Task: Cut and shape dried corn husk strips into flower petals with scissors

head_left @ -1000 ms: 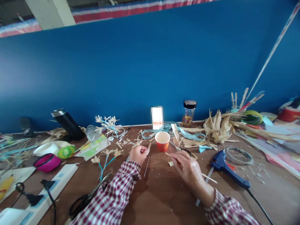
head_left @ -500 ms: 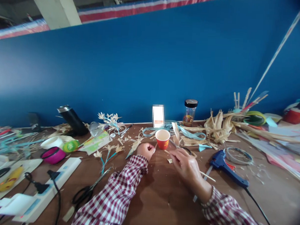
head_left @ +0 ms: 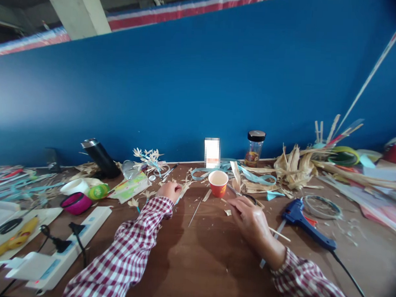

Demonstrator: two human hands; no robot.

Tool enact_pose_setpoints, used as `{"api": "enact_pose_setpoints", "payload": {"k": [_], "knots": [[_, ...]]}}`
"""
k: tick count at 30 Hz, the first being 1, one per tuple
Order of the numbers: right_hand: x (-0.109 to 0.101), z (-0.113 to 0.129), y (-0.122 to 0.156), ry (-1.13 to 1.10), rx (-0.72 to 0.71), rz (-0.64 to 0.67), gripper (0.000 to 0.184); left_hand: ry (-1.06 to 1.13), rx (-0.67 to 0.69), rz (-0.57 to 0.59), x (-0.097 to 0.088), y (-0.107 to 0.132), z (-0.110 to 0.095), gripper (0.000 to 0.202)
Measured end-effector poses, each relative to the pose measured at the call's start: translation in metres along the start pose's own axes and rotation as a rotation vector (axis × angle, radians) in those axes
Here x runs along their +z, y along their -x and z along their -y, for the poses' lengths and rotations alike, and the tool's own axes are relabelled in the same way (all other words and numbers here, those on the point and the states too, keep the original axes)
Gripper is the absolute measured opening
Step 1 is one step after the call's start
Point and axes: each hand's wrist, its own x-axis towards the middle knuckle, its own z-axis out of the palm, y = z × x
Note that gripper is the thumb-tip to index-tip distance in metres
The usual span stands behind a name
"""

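At the far left of the desk (head_left: 200, 270), a yellow tool (head_left: 21, 237) rests on pale sheets, with a white power strip (head_left: 79, 244) on the near side to its right, plugs set in it. Beyond the strip sit a magenta bowl (head_left: 75, 203) and a green roll (head_left: 98, 191); farther back, a black flask (head_left: 102, 158) leans. Pale husk flowers (head_left: 150, 160) lie toward the blue wall (head_left: 187, 87).

The left hand (head_left: 170, 191) is low over the desk, just beside a pale husk piece (head_left: 184, 188); its fingers are curled, but whether they grip anything cannot be told. To its right a thin dark rod (head_left: 195, 214) lies on the desk, then a short pale strip (head_left: 207, 194) beside an upright red paper cup (head_left: 218, 189).

Right of the cup and nearer, the right hand (head_left: 249, 217) has its fingers narrowed on a thin pale stick (head_left: 281, 235), which shows on both sides of the hand. Behind stands a lidded jar (head_left: 254, 148). Farther right come a blue glue gun (head_left: 307, 224) and a coil of wire (head_left: 324, 208).
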Motion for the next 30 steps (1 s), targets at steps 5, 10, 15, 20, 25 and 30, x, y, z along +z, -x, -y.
{"api": "enact_pose_setpoints", "payload": {"k": [5,10,15,20,25,30], "knots": [[-0.001,0.002,0.0,-0.003,0.014,0.008,0.021,0.013,-0.009,0.05,0.014,-0.001,0.001,0.01],[-0.001,0.001,0.0,-0.006,0.014,0.007,0.021,0.122,-0.052,0.045,0.017,-0.003,0.001,0.004],[-0.002,0.001,0.0,-0.007,0.006,0.029,0.021,0.342,-0.109,0.044,0.01,0.003,-0.004,0.012],[-0.009,0.011,-0.001,0.021,0.006,0.068,0.024,0.635,-0.109,0.139,0.021,0.027,-0.023,0.019],[-0.015,0.023,-0.002,-0.041,0.023,0.067,0.024,1.241,-0.178,0.327,0.047,0.066,-0.057,0.025],[-0.008,0.022,0.0,-0.155,0.108,0.09,0.03,1.234,-0.04,0.364,0.053,0.09,-0.084,0.02]]}}
